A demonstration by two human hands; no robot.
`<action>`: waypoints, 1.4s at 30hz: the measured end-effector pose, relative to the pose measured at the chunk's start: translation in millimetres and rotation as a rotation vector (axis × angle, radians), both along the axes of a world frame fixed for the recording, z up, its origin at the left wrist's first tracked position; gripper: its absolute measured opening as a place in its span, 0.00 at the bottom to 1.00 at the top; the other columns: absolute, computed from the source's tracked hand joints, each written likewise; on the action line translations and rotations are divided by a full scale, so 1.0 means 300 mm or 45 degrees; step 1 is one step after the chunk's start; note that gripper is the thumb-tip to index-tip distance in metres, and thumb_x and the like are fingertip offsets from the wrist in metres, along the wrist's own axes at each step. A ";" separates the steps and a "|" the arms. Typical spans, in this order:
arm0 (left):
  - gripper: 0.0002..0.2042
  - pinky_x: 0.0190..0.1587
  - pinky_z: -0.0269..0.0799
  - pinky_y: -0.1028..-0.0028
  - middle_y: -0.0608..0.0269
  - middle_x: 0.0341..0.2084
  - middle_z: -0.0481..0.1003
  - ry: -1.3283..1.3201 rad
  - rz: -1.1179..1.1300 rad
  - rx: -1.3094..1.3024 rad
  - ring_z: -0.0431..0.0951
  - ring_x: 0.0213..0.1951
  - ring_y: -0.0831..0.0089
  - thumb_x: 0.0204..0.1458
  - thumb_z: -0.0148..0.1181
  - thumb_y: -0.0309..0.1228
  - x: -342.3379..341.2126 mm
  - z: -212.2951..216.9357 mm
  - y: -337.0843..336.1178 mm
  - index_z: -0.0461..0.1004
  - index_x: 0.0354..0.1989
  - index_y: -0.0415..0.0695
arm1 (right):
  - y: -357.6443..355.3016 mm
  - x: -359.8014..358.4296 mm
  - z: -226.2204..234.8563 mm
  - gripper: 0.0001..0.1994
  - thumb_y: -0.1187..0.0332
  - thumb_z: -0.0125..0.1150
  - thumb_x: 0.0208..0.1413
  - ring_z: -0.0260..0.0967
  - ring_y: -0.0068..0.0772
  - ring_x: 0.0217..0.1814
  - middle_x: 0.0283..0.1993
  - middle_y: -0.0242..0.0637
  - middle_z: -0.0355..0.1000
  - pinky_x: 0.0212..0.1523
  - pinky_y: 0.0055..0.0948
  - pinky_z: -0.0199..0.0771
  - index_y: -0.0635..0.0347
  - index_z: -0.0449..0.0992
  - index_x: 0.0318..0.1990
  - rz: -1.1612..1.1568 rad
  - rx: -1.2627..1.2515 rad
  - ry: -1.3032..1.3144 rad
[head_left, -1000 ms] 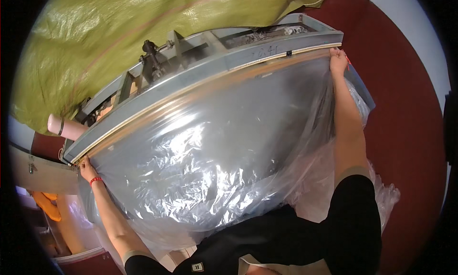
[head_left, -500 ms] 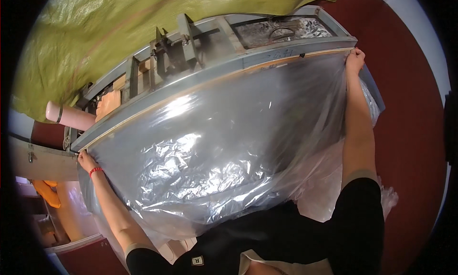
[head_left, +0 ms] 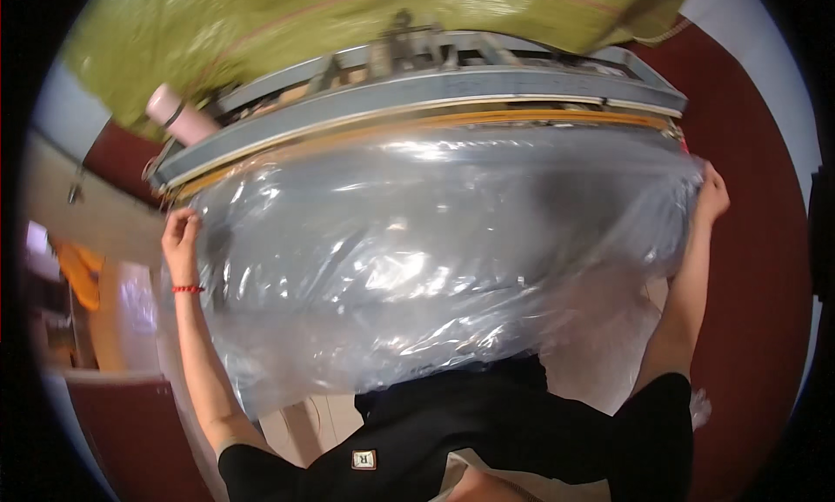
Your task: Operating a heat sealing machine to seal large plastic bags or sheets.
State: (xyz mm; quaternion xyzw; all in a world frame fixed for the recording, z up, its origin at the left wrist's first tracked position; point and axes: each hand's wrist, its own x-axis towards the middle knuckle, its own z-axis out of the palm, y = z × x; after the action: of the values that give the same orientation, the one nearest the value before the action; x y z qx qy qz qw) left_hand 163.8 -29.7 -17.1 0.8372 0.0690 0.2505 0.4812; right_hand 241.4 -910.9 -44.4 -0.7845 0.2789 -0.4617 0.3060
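A large sheet of clear plastic film (head_left: 348, 241), wrinkled and shiny, stretches between my two hands across the front of a grey metal frame (head_left: 452, 86). My left hand (head_left: 180, 241), with a red bead bracelet at the wrist, is closed in a pinch at the sheet's upper left corner. At the upper right corner, where the film gathers in folds, my right hand (head_left: 713, 196) grips it with closed fingers. The film's far edge lies a little nearer me than the frame's orange strip (head_left: 522, 117). Its near part hangs down by my body.
Behind the frame spreads a yellow-green tarp (head_left: 348, 19). A pink bottle (head_left: 178, 115) lies tilted at the frame's left end. Shelving with an orange item (head_left: 78, 276) stands at the left. Dark red floor (head_left: 757, 241) runs along the right, and more loose film (head_left: 600, 354) hangs below.
Both hands have come away from the frame's front edge with the film, the right one outward and toward me. The orange strip now shows beyond the film. The view has shifted.
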 end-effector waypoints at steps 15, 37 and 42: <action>0.05 0.38 0.64 0.82 0.67 0.28 0.70 -0.099 -0.246 0.072 0.69 0.33 0.81 0.45 0.52 0.19 -0.438 0.171 -0.161 0.69 0.32 0.37 | 1.915 -0.122 0.241 0.17 0.68 0.62 0.40 0.61 0.39 0.49 0.46 0.39 0.65 0.46 0.31 0.63 0.60 0.70 0.41 2.133 -0.631 -0.311; 0.07 0.35 0.66 0.64 0.53 0.27 0.73 0.860 -0.853 0.904 0.72 0.32 0.57 0.43 0.52 0.28 -0.639 -0.385 -0.118 0.70 0.32 0.43 | -0.438 -0.426 -0.006 0.20 0.51 0.58 0.44 0.68 0.28 0.34 0.34 0.36 0.73 0.37 0.27 0.67 0.61 0.76 0.33 -0.167 -0.086 0.337; 0.08 0.38 0.67 0.62 0.51 0.31 0.72 1.432 -0.315 1.113 0.72 0.37 0.56 0.43 0.51 0.31 -0.619 -0.269 0.438 0.73 0.30 0.43 | -0.564 -0.457 0.000 0.21 0.52 0.57 0.45 0.67 0.26 0.35 0.34 0.36 0.73 0.38 0.26 0.66 0.62 0.75 0.36 -0.007 -0.100 0.381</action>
State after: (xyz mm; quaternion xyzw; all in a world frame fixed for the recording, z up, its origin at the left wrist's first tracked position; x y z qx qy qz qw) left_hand -21.7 101.7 -97.9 0.9571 0.1044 -0.2697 0.0190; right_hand 104.3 -1080.1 -44.3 -0.8552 0.3052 -0.3509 0.2290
